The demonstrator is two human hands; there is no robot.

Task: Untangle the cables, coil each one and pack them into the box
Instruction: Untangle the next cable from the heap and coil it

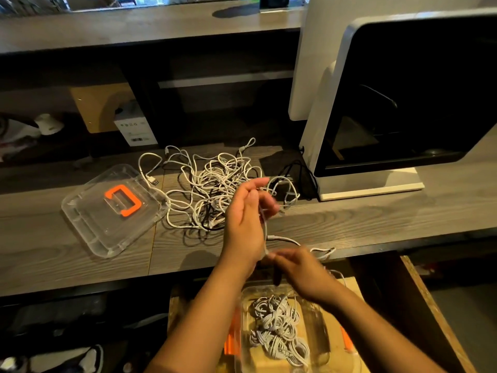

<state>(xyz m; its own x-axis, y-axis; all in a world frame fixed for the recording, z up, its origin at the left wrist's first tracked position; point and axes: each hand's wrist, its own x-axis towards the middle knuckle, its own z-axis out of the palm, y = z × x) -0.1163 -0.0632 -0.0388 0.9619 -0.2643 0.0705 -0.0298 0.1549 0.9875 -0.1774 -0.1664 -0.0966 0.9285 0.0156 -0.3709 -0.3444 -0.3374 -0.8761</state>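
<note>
Left hand (pixel 243 219) is raised at frame centre, fingers pointing to 12 o'clock and curled at the tips over a white cable (pixel 283 239). It grips the cable, though the fingertips are blurred. The cable runs down the palm side toward 6 o'clock.

Right hand (pixel 301 270) sits just at 5 o'clock of the left, fingertips pinched together on the lower end of the same cable. It is also motion-blurred. The rest of the cable trails off toward 3 o'clock along the front edge of the worktop (pixel 53 254).

The tangle (pixel 215 189) of white cables lies on the worktop just at 11 o'clock of the left hand and looks unsorted, with loops spread wide. One USB plug (pixel 153 181) sticks out on its 9 o'clock side.

The clear lid (pixel 88 227) with an orange handle (pixel 135 201) lies flat on the worktop at 9 o'clock of the tangle, touching its outer loops.

The box (pixel 322 332) is clear and sits at 6 o'clock, below the worktop edge and under the right forearm. The coiled cables (pixel 277 327) are inside it — several white bundles packed close.

A monitor (pixel 416 90) stands at 2 o'clock with its screen dark. A black cable (pixel 298 168) lies at its base, beside the tangle.
</note>
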